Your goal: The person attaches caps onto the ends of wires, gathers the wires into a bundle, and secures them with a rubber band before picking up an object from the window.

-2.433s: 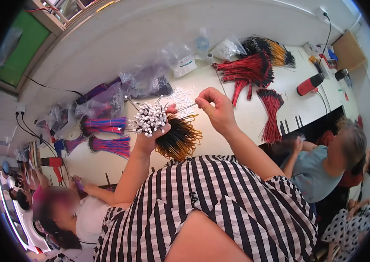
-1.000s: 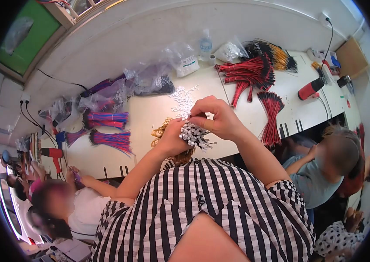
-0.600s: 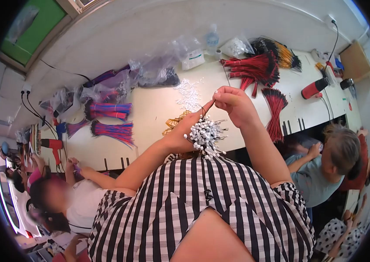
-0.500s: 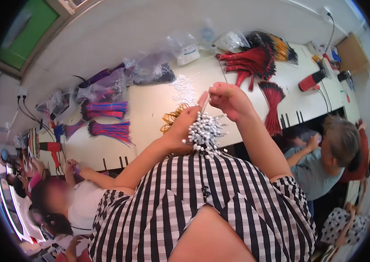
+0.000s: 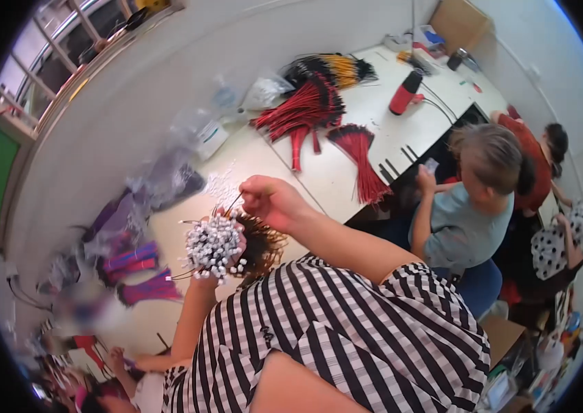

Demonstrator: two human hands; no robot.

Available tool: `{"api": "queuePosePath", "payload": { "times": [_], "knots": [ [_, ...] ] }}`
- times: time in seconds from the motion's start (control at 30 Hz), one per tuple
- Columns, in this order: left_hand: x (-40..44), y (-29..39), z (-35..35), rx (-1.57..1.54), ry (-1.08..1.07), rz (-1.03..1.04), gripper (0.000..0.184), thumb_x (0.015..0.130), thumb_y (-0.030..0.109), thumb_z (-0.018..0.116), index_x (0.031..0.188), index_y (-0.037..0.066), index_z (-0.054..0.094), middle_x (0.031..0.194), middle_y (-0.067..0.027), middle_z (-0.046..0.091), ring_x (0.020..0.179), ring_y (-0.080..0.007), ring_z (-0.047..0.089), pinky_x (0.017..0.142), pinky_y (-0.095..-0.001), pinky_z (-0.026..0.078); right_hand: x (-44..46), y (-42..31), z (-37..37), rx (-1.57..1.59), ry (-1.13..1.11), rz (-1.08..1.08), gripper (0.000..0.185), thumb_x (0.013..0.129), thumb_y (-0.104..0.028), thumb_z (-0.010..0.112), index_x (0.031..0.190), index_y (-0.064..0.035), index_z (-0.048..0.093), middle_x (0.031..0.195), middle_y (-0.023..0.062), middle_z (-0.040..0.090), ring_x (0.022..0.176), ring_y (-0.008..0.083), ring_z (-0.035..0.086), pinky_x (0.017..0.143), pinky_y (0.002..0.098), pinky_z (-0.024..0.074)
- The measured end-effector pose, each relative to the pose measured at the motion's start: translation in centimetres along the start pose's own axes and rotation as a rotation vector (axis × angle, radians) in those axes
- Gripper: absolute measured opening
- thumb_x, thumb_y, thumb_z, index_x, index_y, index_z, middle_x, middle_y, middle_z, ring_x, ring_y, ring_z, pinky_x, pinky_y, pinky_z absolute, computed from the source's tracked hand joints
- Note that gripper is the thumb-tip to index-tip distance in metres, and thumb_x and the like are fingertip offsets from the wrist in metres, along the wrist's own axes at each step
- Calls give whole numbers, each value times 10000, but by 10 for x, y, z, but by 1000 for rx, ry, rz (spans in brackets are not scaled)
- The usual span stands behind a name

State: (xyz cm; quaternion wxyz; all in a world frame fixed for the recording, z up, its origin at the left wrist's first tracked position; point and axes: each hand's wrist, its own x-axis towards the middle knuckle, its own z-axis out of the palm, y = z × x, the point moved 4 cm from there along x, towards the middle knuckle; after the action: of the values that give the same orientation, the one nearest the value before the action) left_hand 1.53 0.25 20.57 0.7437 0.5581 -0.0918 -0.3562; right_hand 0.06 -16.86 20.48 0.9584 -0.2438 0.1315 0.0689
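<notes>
My left hand [image 5: 242, 244] is closed around a bundle of wires, mostly hidden behind it. White connectors [image 5: 212, 246] crowd the bundle's near end, and its brown and black wire tails [image 5: 262, 246] fan out to the right. Just above, my right hand [image 5: 271, 203] pinches a thin dark wire [image 5: 236, 202] that slants down toward the bundle. Loose white connectors [image 5: 222, 184] lie scattered on the table beyond both hands.
Red-and-black wire bundles [image 5: 305, 110] lie at the back, another red bundle [image 5: 360, 162] nearer. Blue-and-red bundles [image 5: 147, 288] and plastic bags [image 5: 160, 182] are on the left. A red heat gun [image 5: 405, 93] stands on the right table. A co-worker [image 5: 467, 213] sits to the right.
The view has turned, and the table's things appear shifted left. The bundle now shows its connector end toward me with its tails to the right. My right hand still pinches close to it.
</notes>
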Motion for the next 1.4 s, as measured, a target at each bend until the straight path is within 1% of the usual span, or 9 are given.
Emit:
{"api": "queuePosePath", "payload": {
  "times": [0.17, 0.37, 0.5, 0.57, 0.67, 0.8, 1.07, 1.27, 1.4],
  "knots": [
    [9, -27, -20, -813, 39, -231, 418, 981, 344, 387, 1272, 59, 477, 1031, -232, 588, 865, -303, 579, 751, -410, 519, -10, -19, 22, -370, -78, -407, 63, 858, -78, 628, 810, -57, 593, 719, -12, 560, 655, 83, 495, 651, 218, 415],
    [19, -9, -8, -1033, -172, -407, 400, 993, 329, 402, 1229, 25, 513, 1051, -190, 615, 810, -265, 596, 667, -345, 525, 1, 4, 4, -205, 31, -259, 55, 864, -79, 630, 825, -53, 601, 729, -12, 569, 656, 73, 490, 634, 204, 404],
    [3, 19, -7, 536, -11, 430, 438, 816, 121, 694, 1202, -11, 536, 1071, -124, 638, 1094, -226, 569, 1007, -349, 395, 3, 3, 9, -231, 9, -330, 59, 874, -87, 623, 837, -49, 597, 730, -12, 565, 671, 73, 493, 643, 202, 397],
    [0, 18, -13, 444, 107, 168, 259, 817, 127, 675, 1036, 3, 615, 1013, -93, 654, 963, -220, 612, 1068, -399, 349, 6, 8, 11, -234, -6, -335, 64, 878, -96, 622, 842, -49, 596, 734, -11, 566, 676, 72, 494, 644, 202, 393],
    [1, 35, 0, 429, -39, 318, 121, 793, 144, 674, 783, 41, 611, 808, -61, 621, 874, -216, 618, 1110, -463, 303, 10, 16, 9, -155, 83, -283, 76, 891, -110, 610, 848, -50, 592, 742, -7, 568, 688, 78, 502, 662, 203, 400],
    [12, 17, -32, 316, 296, 79, 95, 809, 103, 657, 841, 34, 600, 836, -71, 619, 890, -190, 599, 1117, -435, 297, 15, 20, 6, -240, 16, -336, 189, 949, -128, 521, 1067, 0, 594, 900, 57, 628, 763, 113, 548, 756, 244, 450],
    [-2, 37, -47, 49, 112, 407, 101, 765, 79, 654, 825, 33, 587, 802, -56, 591, 841, -201, 596, 1075, -444, 331, 2, 2, -50, -930, -117, -250, 250, 877, 22, 528, 1116, 2, 599, 1042, 51, 631, 938, 98, 561, 864, 248, 436],
    [-14, 42, -76, 308, 240, 482, 73, 790, 64, 648, 847, 22, 630, 854, -62, 639, 872, -179, 607, 1092, -424, 320, -24, -37, -195, -1888, 693, -401, 235, 794, -118, 664, 1003, -17, 628, 968, 125, 630, 880, 263, 614, 784, 361, 485],
    [-21, 45, -79, 260, 317, 427, 239, 769, -14, 655, 1002, -10, 605, 880, -48, 629, 852, -166, 605, 933, -359, 433, -61, -13, -207, -2099, 626, -305, 245, 783, -219, 686, 958, -63, 614, 967, 138, 600, 924, 331, 597, 806, 431, 481]
  ]
}}
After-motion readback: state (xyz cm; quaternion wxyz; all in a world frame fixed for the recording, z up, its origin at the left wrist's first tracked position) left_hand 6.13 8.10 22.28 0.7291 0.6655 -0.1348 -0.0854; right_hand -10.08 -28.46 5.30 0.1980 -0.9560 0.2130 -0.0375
